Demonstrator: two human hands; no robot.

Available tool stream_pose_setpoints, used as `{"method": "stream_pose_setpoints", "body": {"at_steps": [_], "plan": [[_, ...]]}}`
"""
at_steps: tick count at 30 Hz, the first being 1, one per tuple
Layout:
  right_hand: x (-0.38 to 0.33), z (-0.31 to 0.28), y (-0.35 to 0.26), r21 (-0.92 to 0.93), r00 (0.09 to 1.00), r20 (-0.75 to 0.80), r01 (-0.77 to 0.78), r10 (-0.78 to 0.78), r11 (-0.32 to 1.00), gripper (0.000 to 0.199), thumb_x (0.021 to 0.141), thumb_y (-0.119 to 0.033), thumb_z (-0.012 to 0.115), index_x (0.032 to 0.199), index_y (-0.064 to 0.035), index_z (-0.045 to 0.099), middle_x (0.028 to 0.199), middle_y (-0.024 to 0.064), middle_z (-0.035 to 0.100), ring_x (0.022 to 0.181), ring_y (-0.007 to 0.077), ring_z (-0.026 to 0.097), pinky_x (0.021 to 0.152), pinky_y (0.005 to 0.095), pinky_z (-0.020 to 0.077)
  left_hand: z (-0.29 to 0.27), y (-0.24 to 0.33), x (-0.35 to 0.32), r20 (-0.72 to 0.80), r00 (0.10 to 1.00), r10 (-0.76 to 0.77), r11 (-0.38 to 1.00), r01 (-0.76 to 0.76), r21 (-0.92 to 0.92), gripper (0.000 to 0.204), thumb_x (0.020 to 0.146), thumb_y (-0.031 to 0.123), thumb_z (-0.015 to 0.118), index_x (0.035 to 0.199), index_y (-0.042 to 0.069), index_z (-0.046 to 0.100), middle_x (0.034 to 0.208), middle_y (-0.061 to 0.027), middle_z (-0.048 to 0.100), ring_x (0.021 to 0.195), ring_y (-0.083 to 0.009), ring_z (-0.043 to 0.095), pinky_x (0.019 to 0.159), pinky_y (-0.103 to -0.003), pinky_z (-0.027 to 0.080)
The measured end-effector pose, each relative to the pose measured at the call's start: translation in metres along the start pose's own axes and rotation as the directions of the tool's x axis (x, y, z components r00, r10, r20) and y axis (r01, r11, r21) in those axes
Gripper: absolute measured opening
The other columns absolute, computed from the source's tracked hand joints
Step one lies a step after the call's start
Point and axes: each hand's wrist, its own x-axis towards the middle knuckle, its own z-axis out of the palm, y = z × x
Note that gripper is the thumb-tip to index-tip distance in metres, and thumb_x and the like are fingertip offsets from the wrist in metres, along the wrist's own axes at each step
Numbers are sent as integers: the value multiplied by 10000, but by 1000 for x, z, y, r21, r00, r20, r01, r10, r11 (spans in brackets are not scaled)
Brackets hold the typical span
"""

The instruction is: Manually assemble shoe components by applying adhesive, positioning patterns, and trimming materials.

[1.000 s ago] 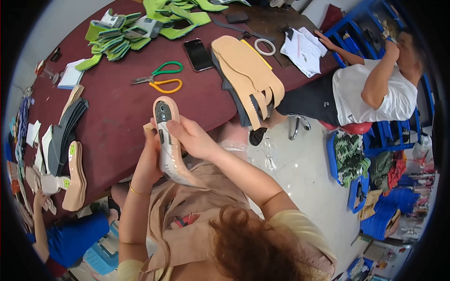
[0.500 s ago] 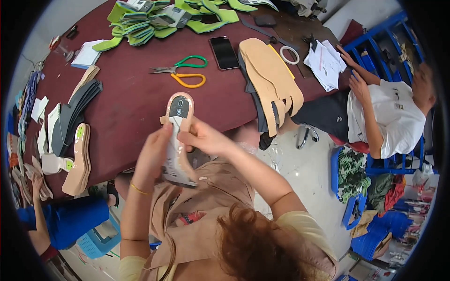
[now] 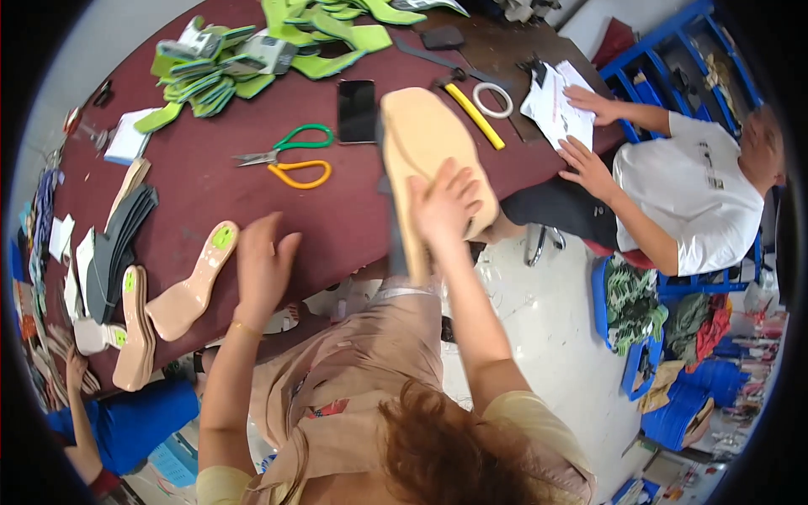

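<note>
My left hand [image 3: 265, 265] hovers by the table's near edge with its thumb and fingers apart, holding nothing. Just left of it a glossy beige shoe insole [image 3: 192, 286] lies flat, a green label at its heel end. My right hand [image 3: 446, 202], slightly blurred, rests spread on a pile of beige sole-shaped pieces [image 3: 429, 126]. Dark grey strips [image 3: 394, 210] show under the pile's left side. Farther left sits a stack of similar beige insoles [image 3: 133, 332] with a green label on top.
On the maroon table [image 3: 219, 202] lie green-and-orange-handled scissors [image 3: 286, 158], a black phone [image 3: 357, 111], a yellow-handled tool [image 3: 475, 114], a tape roll [image 3: 492, 99] and heaped green pieces [image 3: 219, 71]. A co-worker [image 3: 699, 185] sits right, hands on papers [image 3: 551, 105]; another [image 3: 126, 412] works lower left.
Both hands have let go of the insole they held; an insole now lies beside my left hand. My right hand has moved right onto the beige pile. The view has shifted.
</note>
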Motion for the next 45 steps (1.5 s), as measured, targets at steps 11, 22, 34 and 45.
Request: {"method": "stream_pose_setpoints", "body": {"at_steps": [11, 22, 34, 45], "plan": [[45, -33, 3, 639, 983, 87, -179, 161, 748, 624, 774, -419, 658, 1168, 35, 490, 1127, 262, 540, 1037, 397, 525, 879, 449, 414, 75, 45, 107, 460, 786, -414, 653, 608, -452, 712, 857, 480, 587, 1255, -92, 442, 984, -78, 574, 873, -132, 529, 801, -250, 425], [-15, -95, -124, 727, 922, 363, -190, -134, 660, 797, 766, -184, 673, 1356, 24, 179, 1087, 269, 502, 921, 435, 577, 793, 489, 477, 23, -14, 99, 796, 600, -81, -272, 755, -597, 397, 935, 235, 497, 1286, 55, 464, 1234, -128, 553, 1085, -251, 570, 933, -386, 474], [112, -136, -7, 499, 902, 200, 244, -384, 832, 828, 682, -259, 754, 1355, -2, 345, 1179, 203, 575, 1037, 278, 599, 882, 328, 471, 106, 96, 114, 523, 850, -67, -42, 521, -852, 475, 926, 281, 537, 1327, 76, 390, 1239, -40, 525, 1124, -168, 493, 922, -338, 421], [69, -29, 21, 280, 917, 224, 265, -331, 923, 821, 771, -567, 592, 1439, -231, 253, 1481, 285, 71, 1358, 482, 68, 1065, 586, 58, -91, 98, 90, -7, 1000, -4, 522, -3, -853, 401, 948, 299, 484, 1206, -5, 525, 1175, -94, 578, 1058, -182, 564, 922, -310, 430]]}}
